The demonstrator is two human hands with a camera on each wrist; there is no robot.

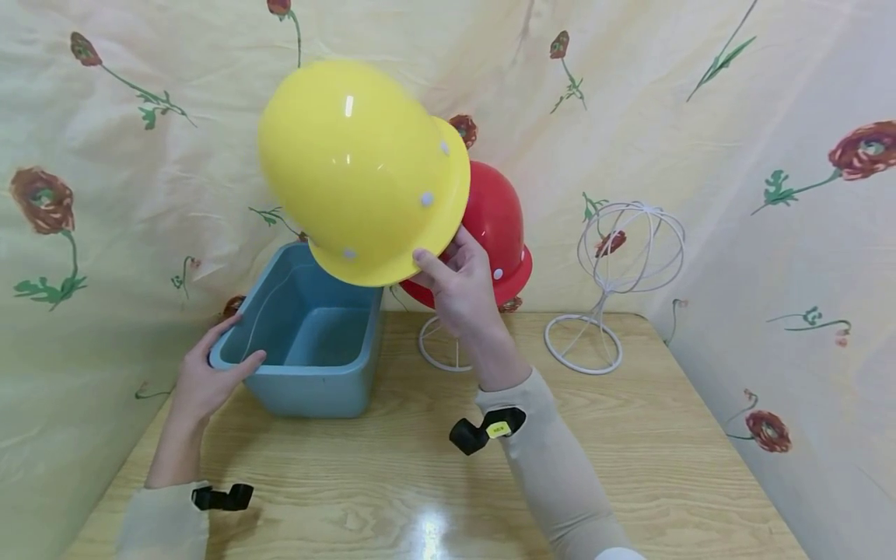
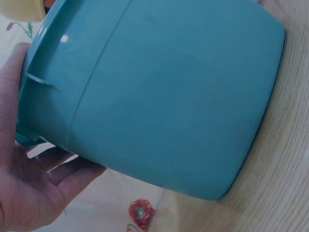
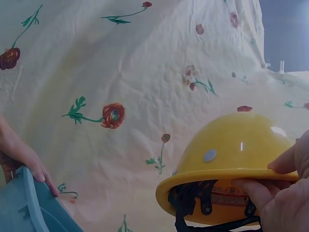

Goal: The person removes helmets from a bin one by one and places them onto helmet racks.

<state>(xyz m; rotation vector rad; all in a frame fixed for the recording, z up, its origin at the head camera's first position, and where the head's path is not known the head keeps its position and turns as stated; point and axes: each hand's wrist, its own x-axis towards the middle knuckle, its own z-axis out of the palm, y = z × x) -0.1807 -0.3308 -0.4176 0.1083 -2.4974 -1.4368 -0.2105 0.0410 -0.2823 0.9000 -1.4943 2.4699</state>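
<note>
My right hand (image 1: 462,292) pinches the brim of a yellow hard hat (image 1: 357,171), holding it up in the air above the bin's far right side. In the right wrist view, black straps (image 3: 186,212) hang inside the hat's shell. At the left, my left hand (image 1: 206,373) grips the near left corner of a blue plastic bin (image 1: 308,389), its thumb over the front rim and its fingers along the side. The bin stands on the table, and its visible floor is bare. Behind the right hand, a red hard hat (image 1: 500,225) sits on a white wire stand (image 1: 444,365), partly hidden.
A second white wire stand (image 1: 584,369), with no hat on it, is at the back right of the wooden table (image 1: 392,482). Flower-printed cloth (image 1: 700,155) hangs behind the table and along both sides.
</note>
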